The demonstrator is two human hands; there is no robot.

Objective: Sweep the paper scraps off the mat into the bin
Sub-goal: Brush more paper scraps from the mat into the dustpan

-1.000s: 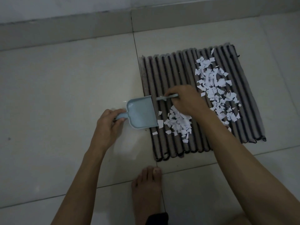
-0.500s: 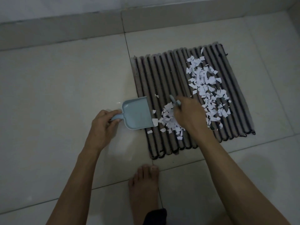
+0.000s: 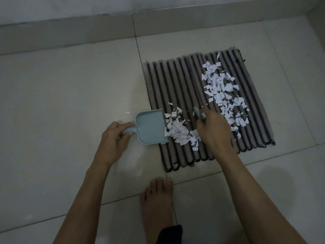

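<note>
A ribbed grey-and-black mat (image 3: 177,81) lies on the tiled floor. White paper scraps (image 3: 223,90) spread across its right half, and a smaller heap of scraps (image 3: 177,131) sits near its left edge. My left hand (image 3: 114,138) grips the handle of a light blue dustpan (image 3: 151,127), whose mouth rests against that heap. My right hand (image 3: 212,131) holds a small brush (image 3: 198,113) just right of the heap; its bristles are hidden under the hand. No bin is in view.
My bare foot (image 3: 156,203) stands on the floor tiles just in front of the mat. A low tiled step (image 3: 70,32) runs along the back. Bare floor tiles (image 3: 61,95) stretch out to the left of the mat.
My right hand has swept leftward and toward me with the brush, pushing the small heap of scraps up to the dustpan's mouth. The left hand keeps the dustpan in place.
</note>
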